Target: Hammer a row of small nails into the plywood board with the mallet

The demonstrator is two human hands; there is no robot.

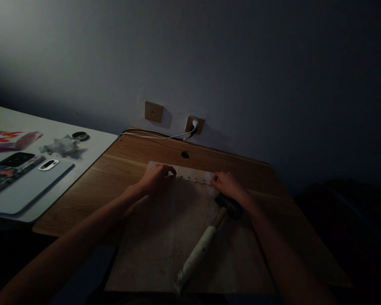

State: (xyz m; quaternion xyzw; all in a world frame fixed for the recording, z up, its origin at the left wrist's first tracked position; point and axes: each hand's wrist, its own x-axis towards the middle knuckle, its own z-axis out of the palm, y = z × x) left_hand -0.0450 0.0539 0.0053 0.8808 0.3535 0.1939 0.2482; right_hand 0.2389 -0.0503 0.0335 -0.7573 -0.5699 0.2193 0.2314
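A large pale wooden board (165,237) lies on the brown wooden desk. Near its far edge stands a row of several small shiny nails (195,180), with a thin strand (206,183) running along them. At the left end of the row, my left hand (158,178) has its fingers bent and pinched at the strand. My right hand (227,184) is pinched at the right end. The fingertips are dim, and the strand's ends are hidden in them. Below my right hand a hammer (197,252) rests on the board, its dark head near my wrist and its whitish wrapped handle pointing toward me.
The wooden desk (95,182) meets the wall, where a white plug (195,123) sits in a socket and cables run left. On the white table (92,148) at left lie a light phone (28,186), a patterned phone (6,176), crumpled plastic (62,146) and a round dark lid (80,135).
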